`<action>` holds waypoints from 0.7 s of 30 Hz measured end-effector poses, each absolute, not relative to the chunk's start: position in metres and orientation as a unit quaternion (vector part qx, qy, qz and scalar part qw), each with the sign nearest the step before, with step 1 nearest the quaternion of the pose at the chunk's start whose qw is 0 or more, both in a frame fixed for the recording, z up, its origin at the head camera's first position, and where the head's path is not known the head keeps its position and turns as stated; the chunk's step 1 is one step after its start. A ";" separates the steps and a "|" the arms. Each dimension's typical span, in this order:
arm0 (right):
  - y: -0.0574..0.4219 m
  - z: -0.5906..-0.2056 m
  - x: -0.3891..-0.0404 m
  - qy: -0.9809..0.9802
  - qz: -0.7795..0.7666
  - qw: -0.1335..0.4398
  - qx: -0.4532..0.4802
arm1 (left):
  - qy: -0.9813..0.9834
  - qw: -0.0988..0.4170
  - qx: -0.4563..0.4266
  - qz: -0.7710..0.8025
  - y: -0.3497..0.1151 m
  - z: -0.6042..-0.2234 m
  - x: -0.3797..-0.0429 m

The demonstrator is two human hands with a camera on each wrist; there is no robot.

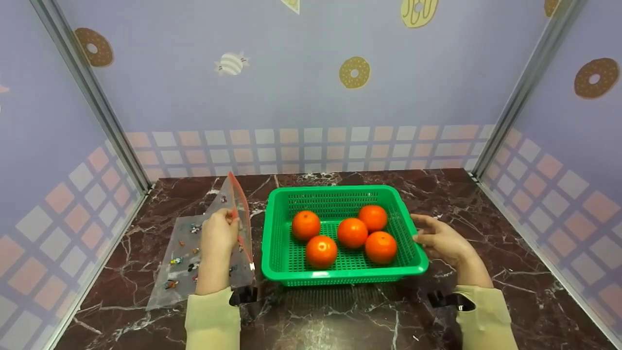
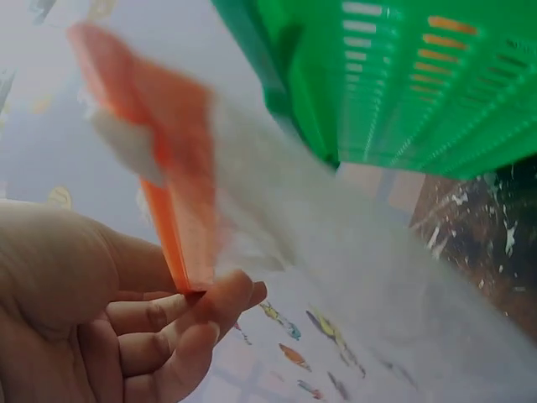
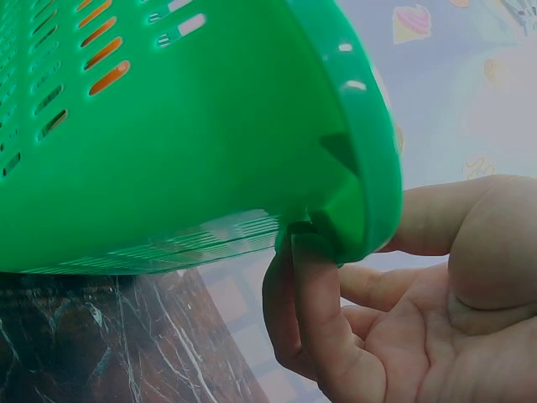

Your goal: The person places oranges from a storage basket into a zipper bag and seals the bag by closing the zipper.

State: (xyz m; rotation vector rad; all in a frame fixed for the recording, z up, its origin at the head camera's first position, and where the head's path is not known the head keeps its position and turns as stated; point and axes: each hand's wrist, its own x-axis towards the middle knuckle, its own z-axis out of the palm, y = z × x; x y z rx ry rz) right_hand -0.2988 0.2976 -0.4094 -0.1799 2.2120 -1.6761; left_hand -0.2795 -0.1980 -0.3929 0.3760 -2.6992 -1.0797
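Basket (image 1: 345,273), one, green plastic, slotted walls, was recorded upright near the middle of the table (image 1: 369,321). Round orange fruits (image 1: 352,233), five, were contained in it, two toward the left and three grouped toward the right. Its right-hand rim was gripped by the right hand (image 1: 444,240), the fingers being hooked beneath the lip and the thumb set on the other side. Bag (image 1: 184,228), one, clear plastic with small coloured figures printed on it, was placed just left of the basket, its lower part laid on the table and its mouth edge lifted. A red-orange seal strip (image 2: 189,168) was carried along that edge and was pinched near its middle by the left hand (image 1: 218,236). Whether the bag was touched by the basket could not be told. Handling, as judged: the bag was rated light, limp and slippery, best held by the firmer strip; the basket was rated fairly stiff, weighted by its load, best taken by the rim at opposite sides and kept level; the fruits were rated smooth, prone to roll and easily bruised, best cupped singly.
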 end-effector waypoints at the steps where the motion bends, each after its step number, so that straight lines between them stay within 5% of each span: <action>1: 0.297 -0.409 -0.299 0.781 -0.594 0.179 -0.065 | -0.915 0.108 0.124 -0.369 -0.196 -0.391 -0.279; 21: 0.294 -0.405 -0.296 0.800 -0.573 0.172 -0.048 | -0.907 0.140 0.071 -0.392 -0.174 -0.380 -0.274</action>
